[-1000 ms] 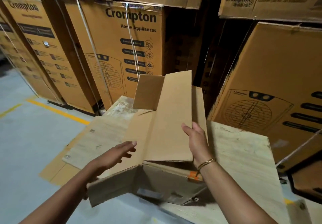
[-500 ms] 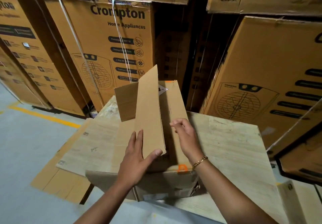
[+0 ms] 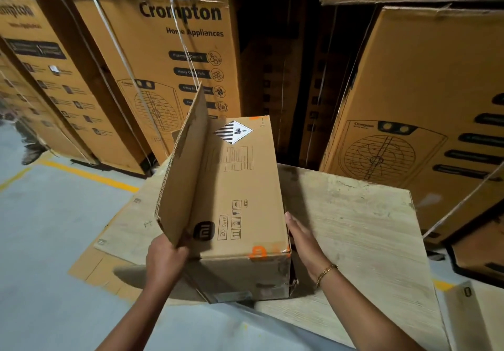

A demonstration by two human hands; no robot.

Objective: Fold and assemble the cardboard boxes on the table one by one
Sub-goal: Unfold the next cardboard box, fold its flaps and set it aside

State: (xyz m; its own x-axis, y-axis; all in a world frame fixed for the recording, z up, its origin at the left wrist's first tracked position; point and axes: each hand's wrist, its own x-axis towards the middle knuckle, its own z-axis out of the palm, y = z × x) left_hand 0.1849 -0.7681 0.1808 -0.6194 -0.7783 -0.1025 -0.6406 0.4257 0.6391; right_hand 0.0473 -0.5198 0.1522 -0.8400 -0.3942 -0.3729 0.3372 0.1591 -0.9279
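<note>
Currently I see the cardboard box (image 3: 245, 200) lying lengthwise on the left half of the tabletop (image 3: 354, 228), with its near end at the near edge and its far end pointing toward the stacked cartons (image 3: 174, 64). One long top panel lies flat and closed. It carries a striped diamond label (image 3: 233, 132) near its far end, a round black logo (image 3: 204, 230) near its near end and an orange mark (image 3: 259, 251) at its near right corner. The opposite long flap (image 3: 182, 170) stands raised along the left side of the box, tilted slightly outward, with its corrugated free edge facing left. My left hand (image 3: 166, 258) grips the near lower corner of this flap; the fingers are curled round the cardboard edge, and I cannot tell where the thumb sits. My right hand (image 3: 305, 241) lies flat against the right side wall of the box near its near end, fingers straight, pressed together and pointing away from me. A gold chain bracelet (image 3: 326, 270) sits on the right wrist. The right half of the tabletop shows pale, scuffed wood. A yellow line (image 3: 90, 176) runs across the grey floor to the left of the tabletop, in front of the cartons.
</note>
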